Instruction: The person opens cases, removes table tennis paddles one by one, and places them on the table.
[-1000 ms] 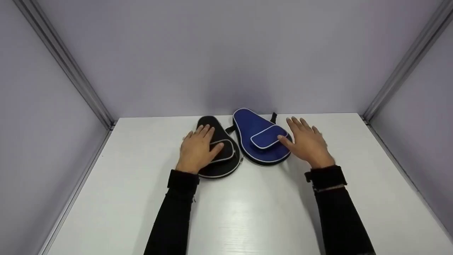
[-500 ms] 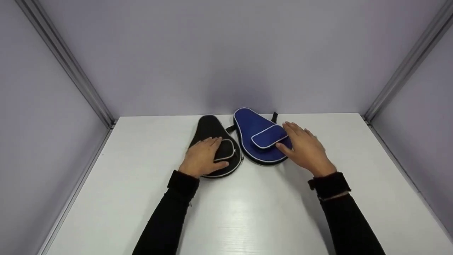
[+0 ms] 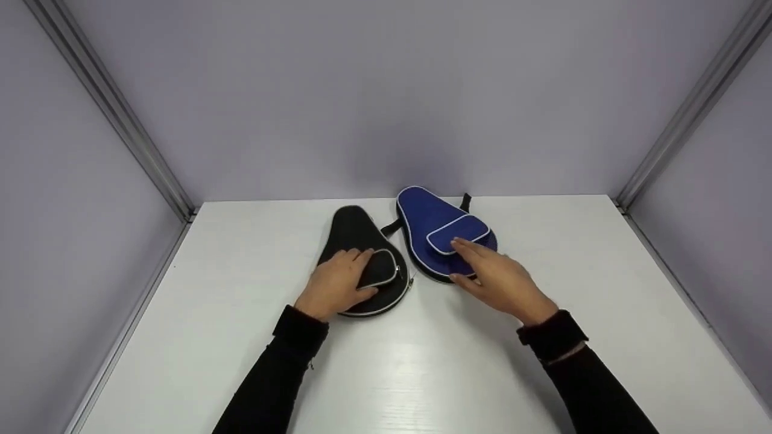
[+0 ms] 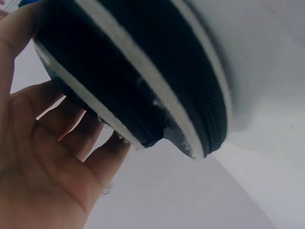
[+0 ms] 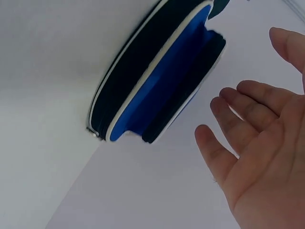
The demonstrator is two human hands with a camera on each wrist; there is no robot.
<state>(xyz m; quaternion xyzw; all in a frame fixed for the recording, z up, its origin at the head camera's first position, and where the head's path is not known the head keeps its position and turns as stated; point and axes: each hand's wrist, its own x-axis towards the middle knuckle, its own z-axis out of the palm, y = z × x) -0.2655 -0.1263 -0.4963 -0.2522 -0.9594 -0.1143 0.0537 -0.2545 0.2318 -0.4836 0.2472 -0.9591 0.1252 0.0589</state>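
**Two zipped paddle cases, one hand to each**

Your left hand [image 3: 335,283] lies on the black case [image 3: 364,260], fingers loosely bent over its front pocket [image 3: 381,269], thumb at the near rim. Your right hand [image 3: 496,278] hovers spread over the blue case [image 3: 435,232], holding nothing. Judged best: grip each rounded end firmly. Both cases lie flat mid-table [image 3: 422,361], side by side; closed, so their contents cannot be told.
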